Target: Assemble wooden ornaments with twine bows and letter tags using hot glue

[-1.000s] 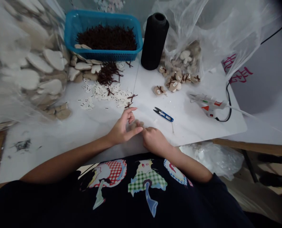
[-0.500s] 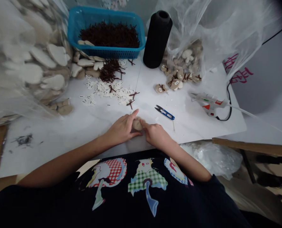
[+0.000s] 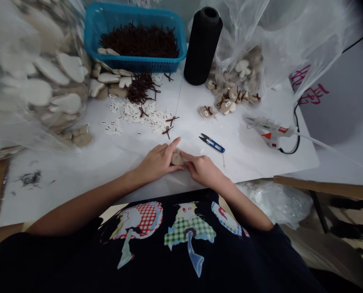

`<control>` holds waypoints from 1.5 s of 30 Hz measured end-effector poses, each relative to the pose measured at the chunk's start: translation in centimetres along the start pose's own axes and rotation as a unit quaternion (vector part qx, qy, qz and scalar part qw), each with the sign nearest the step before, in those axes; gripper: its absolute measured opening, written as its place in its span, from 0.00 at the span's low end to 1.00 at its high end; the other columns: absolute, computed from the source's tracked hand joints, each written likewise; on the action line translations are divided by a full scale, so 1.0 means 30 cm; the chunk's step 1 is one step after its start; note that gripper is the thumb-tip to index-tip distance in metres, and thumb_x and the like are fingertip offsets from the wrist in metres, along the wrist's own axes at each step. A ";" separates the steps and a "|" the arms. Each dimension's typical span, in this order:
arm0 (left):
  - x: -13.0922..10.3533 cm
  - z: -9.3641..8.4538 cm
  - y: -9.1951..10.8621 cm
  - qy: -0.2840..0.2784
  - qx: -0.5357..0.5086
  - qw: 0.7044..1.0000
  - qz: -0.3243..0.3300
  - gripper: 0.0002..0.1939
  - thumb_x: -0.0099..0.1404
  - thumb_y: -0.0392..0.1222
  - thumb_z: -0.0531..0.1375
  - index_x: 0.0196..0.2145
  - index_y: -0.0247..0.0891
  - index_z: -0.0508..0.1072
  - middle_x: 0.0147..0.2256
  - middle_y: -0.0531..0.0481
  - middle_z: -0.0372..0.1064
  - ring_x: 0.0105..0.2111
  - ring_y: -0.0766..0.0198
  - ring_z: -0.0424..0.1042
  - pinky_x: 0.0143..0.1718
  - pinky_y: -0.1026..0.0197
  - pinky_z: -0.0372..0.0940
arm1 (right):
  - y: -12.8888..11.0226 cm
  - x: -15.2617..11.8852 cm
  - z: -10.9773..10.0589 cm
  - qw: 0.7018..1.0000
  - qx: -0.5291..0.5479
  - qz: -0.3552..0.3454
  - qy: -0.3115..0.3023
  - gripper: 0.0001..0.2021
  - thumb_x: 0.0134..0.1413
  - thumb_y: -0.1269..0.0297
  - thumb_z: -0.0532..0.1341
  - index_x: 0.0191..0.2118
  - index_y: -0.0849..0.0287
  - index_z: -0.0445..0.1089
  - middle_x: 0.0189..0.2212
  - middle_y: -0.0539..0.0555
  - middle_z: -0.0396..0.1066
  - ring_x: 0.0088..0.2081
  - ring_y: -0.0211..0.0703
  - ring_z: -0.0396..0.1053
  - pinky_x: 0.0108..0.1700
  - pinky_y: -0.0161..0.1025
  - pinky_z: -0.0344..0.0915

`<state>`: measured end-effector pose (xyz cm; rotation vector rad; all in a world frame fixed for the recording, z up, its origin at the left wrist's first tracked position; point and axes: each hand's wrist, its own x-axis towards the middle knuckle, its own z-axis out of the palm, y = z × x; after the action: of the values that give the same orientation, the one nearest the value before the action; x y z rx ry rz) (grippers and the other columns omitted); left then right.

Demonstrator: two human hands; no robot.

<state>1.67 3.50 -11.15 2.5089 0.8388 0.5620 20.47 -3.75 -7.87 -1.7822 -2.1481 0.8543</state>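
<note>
A small beige fabric piece (image 3: 177,158) is between my hands at the near side of the white table. My left hand (image 3: 157,162) grips it from the left, thumb and fingers around its sides. My right hand (image 3: 202,167) touches its right edge with the index finger extended and the other fingers curled; whether these fingers hold anything is too small to tell. Just beyond lie brown bows (image 3: 167,131) and a spread of small white labels (image 3: 150,116). Blue-handled snips (image 3: 212,143) rest to the right.
A blue basket (image 3: 138,64) of brown bows and a black thread cone (image 3: 202,49) stand at the back. Finished-looking beige pieces (image 3: 225,103) lie by a plastic bag. At the right is a glue gun (image 3: 271,131); a large bag of fabric pieces (image 3: 37,91) fills the left.
My right index finger has straightened a little along the top of the beige piece. My left hand keeps its grip. The camera view has shifted slightly.
</note>
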 end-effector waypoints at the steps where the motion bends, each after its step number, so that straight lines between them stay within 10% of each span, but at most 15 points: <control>1: -0.002 -0.004 -0.003 0.008 -0.008 1.000 0.006 0.47 0.55 0.66 0.59 0.61 0.32 0.54 0.38 0.39 0.72 0.39 0.51 0.72 0.44 0.49 0.66 | 0.002 -0.005 -0.003 1.000 0.019 0.003 0.004 0.24 0.60 0.69 0.53 0.62 0.60 0.59 0.30 0.56 0.77 0.30 0.45 0.74 0.37 0.40 0.67; 6: -0.014 -0.041 0.000 0.061 -0.040 0.995 0.065 0.44 0.50 0.65 0.65 0.56 0.35 0.60 0.36 0.44 0.73 0.36 0.53 0.72 0.42 0.50 0.66 | 0.008 -0.042 -0.036 0.988 0.148 -0.012 0.034 0.29 0.60 0.68 0.54 0.65 0.62 0.49 0.29 0.50 0.77 0.29 0.39 0.73 0.38 0.36 0.68; 11: -0.022 -0.081 0.016 0.124 -0.113 0.981 0.093 0.42 0.44 0.60 0.70 0.52 0.43 0.60 0.33 0.51 0.72 0.31 0.59 0.70 0.37 0.55 0.64 | -0.021 -0.078 -0.087 0.983 0.170 -0.060 0.037 0.11 0.61 0.67 0.55 0.44 0.58 0.72 0.32 0.51 0.76 0.31 0.37 0.73 0.36 0.34 0.66; 17: -0.015 -0.096 0.002 0.135 -0.161 0.972 0.104 0.52 0.42 0.56 0.73 0.59 0.53 0.50 0.33 0.55 0.72 0.28 0.61 0.69 0.36 0.55 0.63 | -0.057 -0.106 -0.117 0.981 0.129 -0.131 0.064 0.08 0.62 0.66 0.55 0.39 0.58 0.71 0.32 0.52 0.73 0.31 0.37 0.69 0.35 0.35 0.65; 28: 0.021 -0.121 0.039 0.023 -0.193 0.970 0.149 0.63 0.46 0.52 0.72 0.64 0.52 0.31 0.33 0.54 0.74 0.27 0.62 0.70 0.33 0.58 0.63 | -0.049 -0.065 -0.146 0.950 0.045 -0.278 0.133 0.10 0.61 0.73 0.51 0.43 0.56 0.67 0.47 0.58 0.68 0.52 0.46 0.63 0.51 0.49 0.66; 45: 0.007 -0.141 0.053 0.013 -0.137 0.971 0.196 0.60 0.59 0.55 0.63 0.63 0.42 0.16 0.34 0.52 0.73 0.35 0.61 0.70 0.37 0.56 0.66 | -0.042 0.025 -0.138 0.969 0.127 -0.196 0.081 0.08 0.63 0.68 0.51 0.37 0.57 0.66 0.27 0.49 0.68 0.27 0.34 0.64 0.33 0.32 0.61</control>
<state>0.45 3.62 -6.78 2.4171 0.2453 0.7796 21.38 -1.96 -3.96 -1.2040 -2.0741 0.8045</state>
